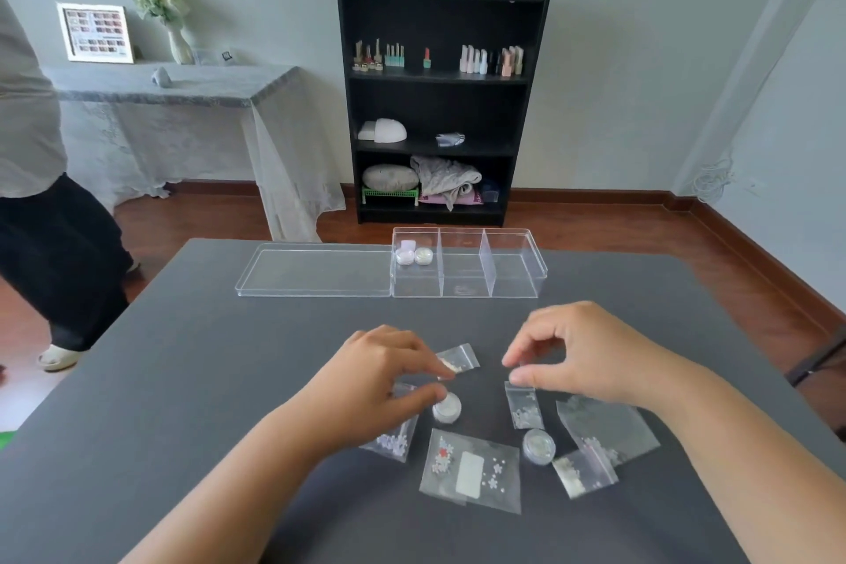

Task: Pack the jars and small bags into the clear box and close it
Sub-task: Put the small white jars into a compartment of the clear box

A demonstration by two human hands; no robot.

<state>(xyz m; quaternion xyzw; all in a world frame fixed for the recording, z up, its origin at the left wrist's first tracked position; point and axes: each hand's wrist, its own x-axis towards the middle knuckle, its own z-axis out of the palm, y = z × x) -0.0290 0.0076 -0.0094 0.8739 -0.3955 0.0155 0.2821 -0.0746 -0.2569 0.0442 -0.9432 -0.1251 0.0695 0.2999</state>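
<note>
The clear box stands at the table's far edge, split into three compartments. Two small jars sit in its left one. Its lid lies flat to its left. Near me, several small bags and two jars are spread on the table. My left hand hovers with its index fingertip on a small bag and its thumb beside a white jar. My right hand has its thumb and index finger slightly apart at the top edge of a narrow bag. Neither hand holds anything.
A second jar sits between bags: a wide one, a large one, a small one, and one partly under my left wrist. A person stands at the left. A black shelf stands behind the table.
</note>
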